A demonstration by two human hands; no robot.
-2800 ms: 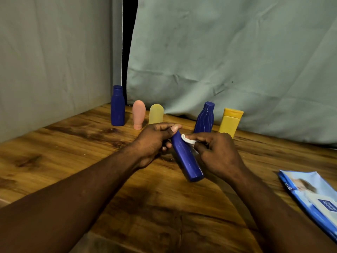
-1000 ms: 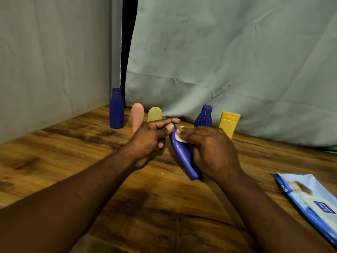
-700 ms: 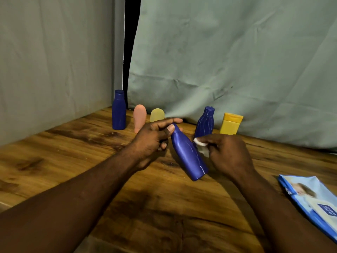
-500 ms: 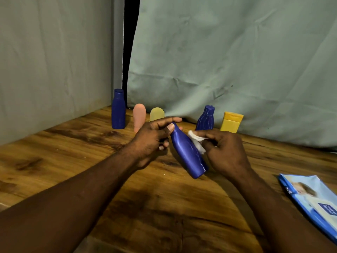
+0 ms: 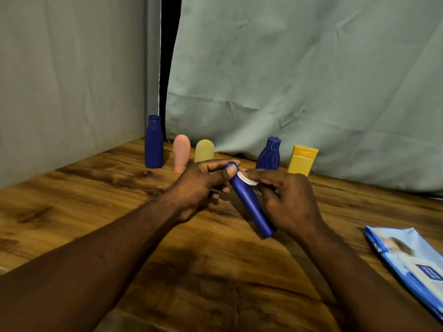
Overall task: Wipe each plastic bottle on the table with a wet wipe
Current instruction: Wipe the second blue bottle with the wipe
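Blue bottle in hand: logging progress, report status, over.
Left grip holds the blue bottle by its top end, tilted. Right grip pinches the wet wipe against its neck. Behind stand five other bottles, nothing in the way.

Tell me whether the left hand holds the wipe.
No, the right hand pinches the wipe against the held bottle, while the left hand grips that bottle's top.

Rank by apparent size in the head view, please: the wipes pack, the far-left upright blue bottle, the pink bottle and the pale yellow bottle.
1. wipes pack, nearest the camera, so unsure.
2. upright blue bottle.
3. pink bottle.
4. pale yellow bottle, its base hidden behind the left hand.
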